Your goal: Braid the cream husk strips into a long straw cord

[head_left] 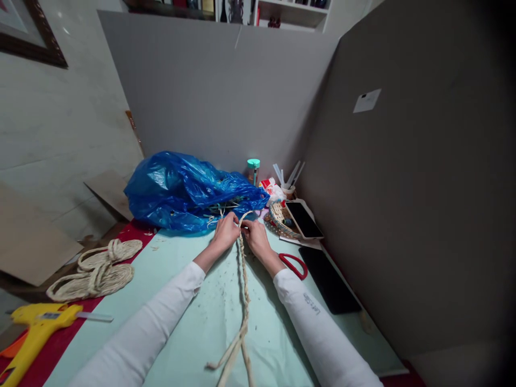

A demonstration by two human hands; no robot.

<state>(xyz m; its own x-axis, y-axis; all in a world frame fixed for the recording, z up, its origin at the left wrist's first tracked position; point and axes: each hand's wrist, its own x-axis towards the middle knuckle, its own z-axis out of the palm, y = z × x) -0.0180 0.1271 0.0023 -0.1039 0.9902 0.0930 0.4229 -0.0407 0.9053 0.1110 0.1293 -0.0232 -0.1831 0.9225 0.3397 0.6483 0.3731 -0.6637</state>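
A long braided cord [244, 290] of pale straw-like fibre runs down the middle of the table toward me, its near end splitting into loose strands. At its far end my left hand [228, 231] pinches the cord from the left. My right hand [256, 235] grips the same end from the right, fingers closed close to the left ones. A short tail of the cord pokes up above both hands. The fingertips are small and partly hidden. Just beyond my hands lies a blue plastic bag [173, 188] with a few fibres at its opening.
Woven straw slippers [97, 271] and a yellow glue gun [44, 322] lie at left. To the right are red-handled scissors [294, 265], a black tablet-like slab [328, 279], a phone [304, 219] and a basket [278, 217]. Grey panels [226, 86] stand behind and right.
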